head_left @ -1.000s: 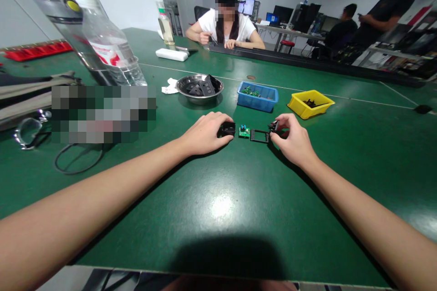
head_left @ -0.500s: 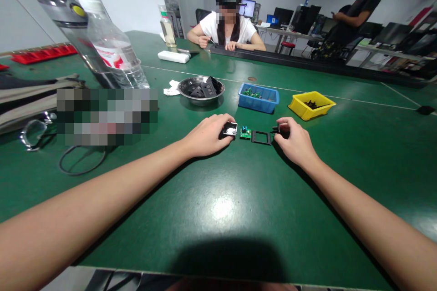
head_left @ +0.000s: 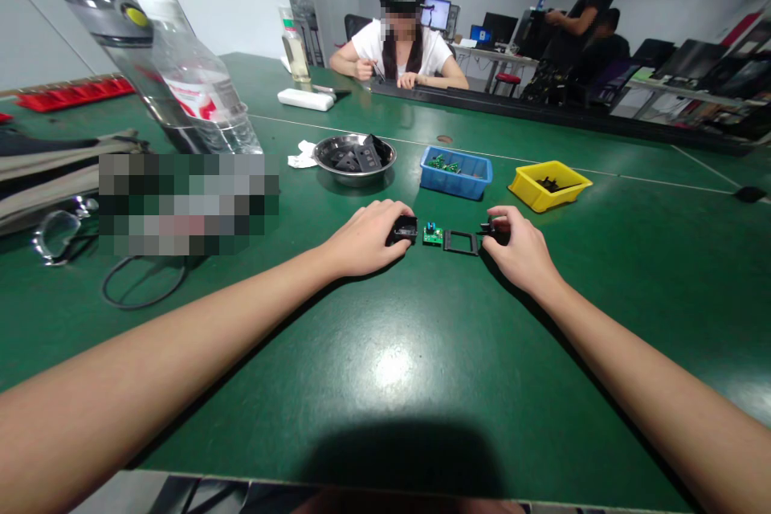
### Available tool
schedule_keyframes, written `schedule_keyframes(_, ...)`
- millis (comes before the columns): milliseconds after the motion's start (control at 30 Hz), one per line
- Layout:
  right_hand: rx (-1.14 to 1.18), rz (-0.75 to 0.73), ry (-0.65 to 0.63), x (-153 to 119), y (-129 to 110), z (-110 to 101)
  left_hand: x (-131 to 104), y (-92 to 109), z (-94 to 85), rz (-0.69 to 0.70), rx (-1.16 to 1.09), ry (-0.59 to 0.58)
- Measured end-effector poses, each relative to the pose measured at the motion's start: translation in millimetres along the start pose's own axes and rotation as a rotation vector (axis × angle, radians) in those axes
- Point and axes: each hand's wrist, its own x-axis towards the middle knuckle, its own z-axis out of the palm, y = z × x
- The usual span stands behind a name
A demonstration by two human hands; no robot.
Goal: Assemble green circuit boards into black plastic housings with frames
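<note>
Gripping a black housing piece (head_left: 405, 231) with the left hand (head_left: 366, 241), fingers curled round its left side, thumb on the near edge, open face of the piece showing. Right hand (head_left: 525, 247) has thumb and fingers narrowed on a small black part (head_left: 489, 228); much of that part is hidden in the grip, exact shape can't be told. Between the hands, on the green surface (head_left: 337, 337): green circuit board (head_left: 432, 236) with a blue component on top, just right of the housing piece and apart from it; then black rectangular frame (head_left: 461, 243), lying flat, just beside the board. Frame's right end is close to the right-hand part, can't tell if they touch. All four sit roughly in one row, left to right.

Behind the row: steel bowl (head_left: 355, 174) of dark plastic pieces, blue bin (head_left: 456, 183) with green boards inside, yellow bin (head_left: 545, 198) with small dark parts. White tissue (head_left: 302, 156) beside the bowl, on its left. Farther left: clear plastic bottle (head_left: 203, 100) and grey sports bottle (head_left: 114, 20) with yellow-green lid, a thin cord loop in front, plus a blurred-out patch. Across the surface a seated person (head_left: 401, 48) in white top and dark headgear, both hands at a long black bar (head_left: 482, 100)
</note>
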Motion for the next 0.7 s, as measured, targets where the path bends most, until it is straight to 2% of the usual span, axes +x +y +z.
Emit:
schedule_keyframes(400,0.003,-0.071,0.042,0.0,3.0,3.0,0.4,-1.7,1.5,-0.008,0.008,-0.011)
schedule_keyframes(500,-0.020,-0.211,0.118,-2.1,-1.6,-1.0,0.5,-0.9,0.7,-0.007,0.020,-0.025)
schedule_keyframes(600,0.003,-0.438,0.191,-7.9,-11.3,-6.5,-0.1,-0.7,0.0,0.004,0.026,-0.038)
schedule_keyframes(700,0.064,-0.634,0.106,-15.5,-20.7,-7.9,-1.6,-0.6,-0.2,0.047,0.025,-0.050)
